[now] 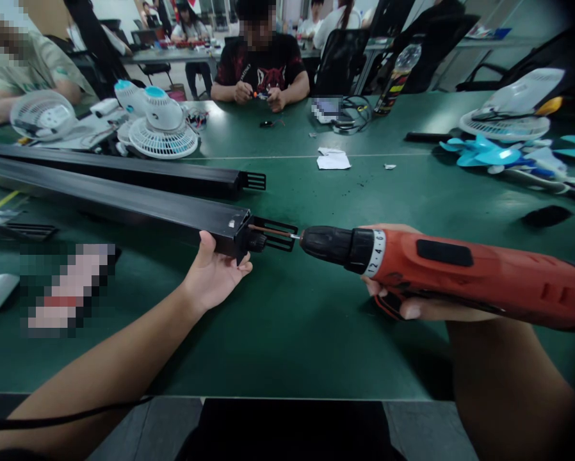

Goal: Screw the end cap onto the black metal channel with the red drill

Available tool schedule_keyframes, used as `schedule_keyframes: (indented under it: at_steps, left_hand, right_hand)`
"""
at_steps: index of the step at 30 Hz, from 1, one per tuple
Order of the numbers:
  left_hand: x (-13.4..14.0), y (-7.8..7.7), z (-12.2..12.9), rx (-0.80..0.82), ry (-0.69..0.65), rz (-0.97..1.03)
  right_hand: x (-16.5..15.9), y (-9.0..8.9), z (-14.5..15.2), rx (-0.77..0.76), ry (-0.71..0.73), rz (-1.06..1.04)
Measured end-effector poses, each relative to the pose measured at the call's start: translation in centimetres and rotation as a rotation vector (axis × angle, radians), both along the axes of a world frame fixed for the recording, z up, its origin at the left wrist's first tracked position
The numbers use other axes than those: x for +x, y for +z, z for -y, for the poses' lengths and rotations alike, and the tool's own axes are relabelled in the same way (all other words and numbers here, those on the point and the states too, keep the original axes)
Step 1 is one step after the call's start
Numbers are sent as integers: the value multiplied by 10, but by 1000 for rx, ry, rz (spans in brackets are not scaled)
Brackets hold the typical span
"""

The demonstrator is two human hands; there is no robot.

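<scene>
My left hand (219, 272) is wrapped under the near end of a long black rectangular bar (162, 208), thumb on its front side. That end carries a slotted black bracket (287, 240) and a small ribbed knob (257, 241). On the right, my right hand (412, 307) grips a red and black cordless drill (479, 275) by its handle, which is mostly hidden beneath the body. From its chuck a long thin bit (278, 232) points left, its tip at the bar's end face. Whether the tip sits in a screw I cannot make out.
A second black bar (196, 176) lies behind the first. White fan parts (165, 128) stand at the back left; blue fan blades (484, 153) lie at right. White paper (334, 159), a bottle (397, 77) and a pixelated flat object (71, 288) are on the green table. A person (261, 57) sits opposite.
</scene>
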State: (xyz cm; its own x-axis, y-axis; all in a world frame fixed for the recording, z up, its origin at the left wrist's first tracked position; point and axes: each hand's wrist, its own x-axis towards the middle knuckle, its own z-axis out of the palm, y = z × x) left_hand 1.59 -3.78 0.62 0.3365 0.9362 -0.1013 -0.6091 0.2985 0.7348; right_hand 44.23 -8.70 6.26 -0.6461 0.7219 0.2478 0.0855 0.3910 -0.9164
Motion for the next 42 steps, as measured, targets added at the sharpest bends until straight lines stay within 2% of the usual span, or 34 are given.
schedule_keyframes:
  at_steps: [4,8,12,16,23,33,42]
  left_hand:
    - [0,-1,0,10,-3,5]
    - [-2,-2,-1,10,6,-7]
    - [-3,-4,-2,18,-7,-6]
    - [-3,-5,-1,24,-15,8]
    - [-1,-3,-1,20,-9,13]
    - [-2,-4,-1,35,-15,24]
    - [-4,-6,-2,47,-18,-3]
  right_hand:
    - [-2,2,-2,60,28,-32]
    - [-3,0,-3,-10,30,-41]
    - [-1,-2,-2,4,53,-47]
    - [3,1,-1,-39,46,31]
    - [1,-3,-4,27,66,-32]
    - [2,-9,-5,-18,97,-66]
    - [1,-4,-4,46,49,-35]
